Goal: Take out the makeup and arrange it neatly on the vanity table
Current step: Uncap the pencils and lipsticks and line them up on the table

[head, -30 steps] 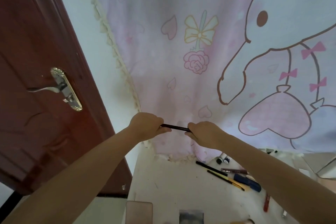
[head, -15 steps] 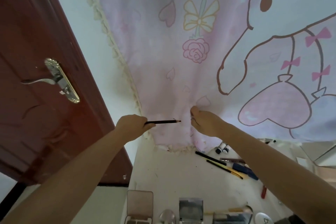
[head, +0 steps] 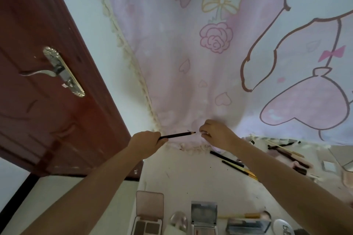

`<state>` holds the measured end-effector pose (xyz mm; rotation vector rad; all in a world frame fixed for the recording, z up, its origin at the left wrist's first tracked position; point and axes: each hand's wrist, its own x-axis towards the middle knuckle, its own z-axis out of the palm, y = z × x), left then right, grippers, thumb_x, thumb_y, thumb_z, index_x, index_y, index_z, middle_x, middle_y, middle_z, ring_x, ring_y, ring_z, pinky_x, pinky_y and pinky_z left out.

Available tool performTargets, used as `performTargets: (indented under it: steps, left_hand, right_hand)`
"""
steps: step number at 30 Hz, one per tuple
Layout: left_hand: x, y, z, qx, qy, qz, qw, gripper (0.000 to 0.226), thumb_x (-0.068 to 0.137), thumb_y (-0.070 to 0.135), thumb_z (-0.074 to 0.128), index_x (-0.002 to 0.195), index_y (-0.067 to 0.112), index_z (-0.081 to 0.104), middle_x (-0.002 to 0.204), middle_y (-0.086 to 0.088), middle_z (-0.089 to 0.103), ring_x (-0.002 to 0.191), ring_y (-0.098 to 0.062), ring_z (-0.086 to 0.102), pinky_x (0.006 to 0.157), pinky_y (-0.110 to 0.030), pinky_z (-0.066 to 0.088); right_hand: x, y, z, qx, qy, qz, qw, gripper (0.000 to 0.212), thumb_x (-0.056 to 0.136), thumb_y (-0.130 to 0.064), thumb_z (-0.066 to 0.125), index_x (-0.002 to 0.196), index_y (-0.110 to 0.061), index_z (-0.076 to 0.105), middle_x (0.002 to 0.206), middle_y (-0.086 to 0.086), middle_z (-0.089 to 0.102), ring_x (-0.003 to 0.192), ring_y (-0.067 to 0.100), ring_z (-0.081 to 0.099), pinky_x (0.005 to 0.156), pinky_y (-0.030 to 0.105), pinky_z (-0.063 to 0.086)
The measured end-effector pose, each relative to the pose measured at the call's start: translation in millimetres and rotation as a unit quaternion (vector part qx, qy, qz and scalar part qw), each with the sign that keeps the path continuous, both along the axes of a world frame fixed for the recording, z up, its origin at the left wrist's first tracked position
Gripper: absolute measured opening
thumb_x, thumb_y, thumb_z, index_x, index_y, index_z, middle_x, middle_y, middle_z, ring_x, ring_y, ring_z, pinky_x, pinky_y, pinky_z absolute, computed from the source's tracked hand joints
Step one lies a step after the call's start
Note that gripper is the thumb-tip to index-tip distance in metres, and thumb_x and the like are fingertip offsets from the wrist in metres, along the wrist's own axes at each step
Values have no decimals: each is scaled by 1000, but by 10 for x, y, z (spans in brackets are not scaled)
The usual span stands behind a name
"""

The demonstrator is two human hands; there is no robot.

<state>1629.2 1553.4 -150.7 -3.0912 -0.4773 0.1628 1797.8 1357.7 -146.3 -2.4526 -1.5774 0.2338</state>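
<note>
Pink curtain [head: 210, 63] behind, left hand [head: 147, 144] grips eyeliner pencil [head: 177, 135], right hand [head: 215, 135] perhaps pinching cap.

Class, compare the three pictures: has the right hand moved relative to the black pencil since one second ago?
Yes. The right hand gripped the black pencil then; now it is off the pencil's tip, by the curtain hem. The left hand holds the pencil alone.

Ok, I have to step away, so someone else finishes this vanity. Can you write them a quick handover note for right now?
Left hand grips a black makeup pencil, bare tip pointing right. Right hand is curled beside that tip; whether it holds a cap cannot be told.
Done: open palettes lined along the vanity table's near edge.
Left: place the pencil, then tidy the loose pencils lying scattered at the right.
</note>
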Motion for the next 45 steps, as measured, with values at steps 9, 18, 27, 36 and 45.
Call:
performTargets:
  steps: [9, 18, 27, 36, 45]
  left_hand:
    - [-153, -91, -326, -27, 38, 13, 999, 40, 95, 50, 28, 84, 16, 47, 56, 10, 31, 65, -23, 55, 54, -28, 33]
    - [-187, -121, -496, -157, 70, 27, 985, 21, 98, 32, 35, 92, 14, 43, 80, -5, 52, 83, -28, 60, 63, -30, 37]
    - [73, -108, -774, -208, 195, 91, 954, 35, 94, 30, 43, 113, 5, 59, 116, -13, 59, 109, -25, 54, 81, -29, 42]
    - [-7, -184, -1141, -332, 205, 175, 904, 25, 87, 26, 58, 80, 2, 61, 89, -9, 61, 89, -21, 58, 71, -24, 44]
    - [61, -318, -1134, -337, 255, 109, 900, 41, 92, 36, 49, 64, 7, 56, 66, 1, 49, 77, -18, 55, 68, -22, 41]
  right_hand:
    - [-129, 119, -289, -22, 67, 29, 997, 23, 92, -16, 46, 106, -6, 62, 102, 11, 60, 94, 23, 55, 71, 22, 33]
    - [-228, 334, -617, -100, 6, 94, 991, 30, 95, -21, 40, 117, -9, 56, 115, 12, 55, 110, 26, 49, 86, 34, 40]
    - [-134, 750, -1022, -118, -50, 94, 987, 30, 92, -11, 38, 117, -11, 56, 120, 9, 52, 117, 23, 41, 87, 33, 38]
    - [-217, 915, -1330, -64, 19, 141, 988, 37, 88, 6, 32, 116, 0, 56, 124, 14, 52, 121, 22, 40, 94, 32, 36]
    - [-313, 412, -1231, 106, 33, 91, 990, 41, 54, 25, 68, 92, 11, 68, 95, 29, 68, 86, 47, 65, 65, 56, 53]
